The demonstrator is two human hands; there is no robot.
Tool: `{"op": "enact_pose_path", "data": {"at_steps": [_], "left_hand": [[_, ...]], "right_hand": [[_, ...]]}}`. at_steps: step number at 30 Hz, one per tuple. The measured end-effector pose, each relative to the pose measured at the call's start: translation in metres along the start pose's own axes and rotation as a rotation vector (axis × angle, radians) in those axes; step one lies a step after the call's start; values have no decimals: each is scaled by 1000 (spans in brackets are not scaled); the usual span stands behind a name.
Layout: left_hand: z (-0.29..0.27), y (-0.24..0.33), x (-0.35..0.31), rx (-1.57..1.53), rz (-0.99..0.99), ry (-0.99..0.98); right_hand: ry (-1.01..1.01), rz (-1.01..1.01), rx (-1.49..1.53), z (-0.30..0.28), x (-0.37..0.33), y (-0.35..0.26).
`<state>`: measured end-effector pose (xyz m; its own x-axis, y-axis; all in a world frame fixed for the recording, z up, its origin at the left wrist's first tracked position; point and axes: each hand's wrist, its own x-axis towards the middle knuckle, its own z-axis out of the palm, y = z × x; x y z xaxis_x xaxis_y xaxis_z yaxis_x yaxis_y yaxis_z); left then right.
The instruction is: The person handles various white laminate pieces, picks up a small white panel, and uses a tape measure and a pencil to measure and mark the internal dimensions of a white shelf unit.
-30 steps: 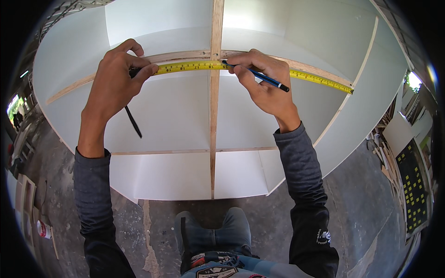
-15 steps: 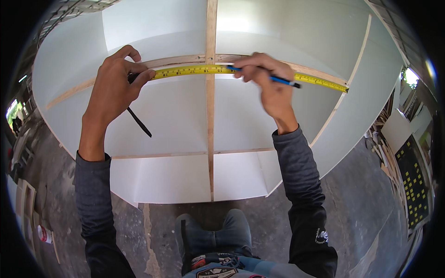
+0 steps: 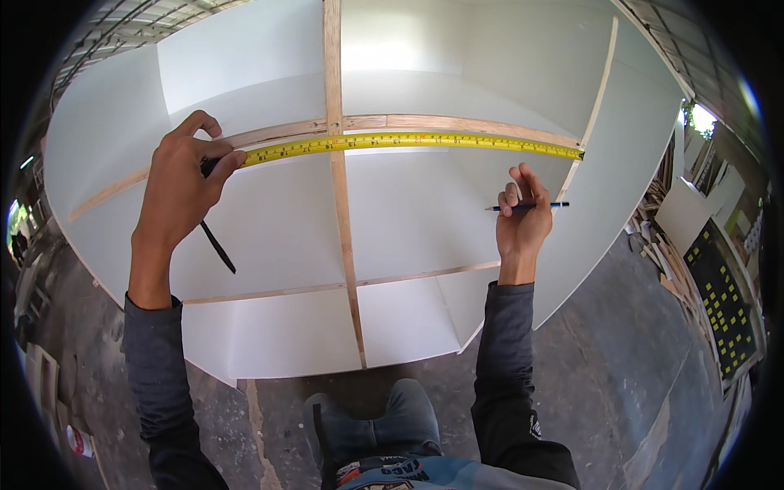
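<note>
A yellow tape measure (image 3: 392,140) is stretched across a large white cabinet with bare wood edging. My left hand (image 3: 180,175) grips its dark case at the left end, and a black strap (image 3: 218,247) dangles below. The blade's far tip rests at the right upright strip (image 3: 590,106). It runs just below the wooden crosspiece (image 3: 457,125) and passes over the central upright strip (image 3: 333,73). Under the blade's right part, clear of it, my right hand (image 3: 524,216) is turned palm up with a dark pencil (image 3: 560,204) held between its curled fingers.
The white cabinet (image 3: 269,220) has several open compartments divided by wood-edged panels. Grey concrete floor (image 3: 588,384) lies around it. At the right stand wood offcuts (image 3: 665,253) and a black panel with yellow squares (image 3: 719,302). A small white-and-red can (image 3: 79,441) sits at lower left.
My right hand has left the blade, moving down and right, and turned palm up with the pencil. My left hand still holds the case. The whole view has shifted slightly.
</note>
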<state>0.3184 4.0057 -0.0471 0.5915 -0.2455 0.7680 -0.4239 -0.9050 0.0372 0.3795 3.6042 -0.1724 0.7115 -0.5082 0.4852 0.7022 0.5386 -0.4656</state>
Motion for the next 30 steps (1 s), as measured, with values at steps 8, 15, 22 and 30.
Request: {"op": "enact_pose_path", "data": {"at_steps": [8,15,22,30], "left_hand": [[-2,1,1,-63,-12,-12],[2,0,-6,-63,1,23],[28,-3,-41,-80,36,237],[117,54,-148,-469,-254,376]], "right_hand": [[-55,45,-140,32,10,-15],[-85,45,-155,32,21,-9],[-74,-83,-155,48,12,-14],[-219,-219,-310,88,-12,-28]]}}
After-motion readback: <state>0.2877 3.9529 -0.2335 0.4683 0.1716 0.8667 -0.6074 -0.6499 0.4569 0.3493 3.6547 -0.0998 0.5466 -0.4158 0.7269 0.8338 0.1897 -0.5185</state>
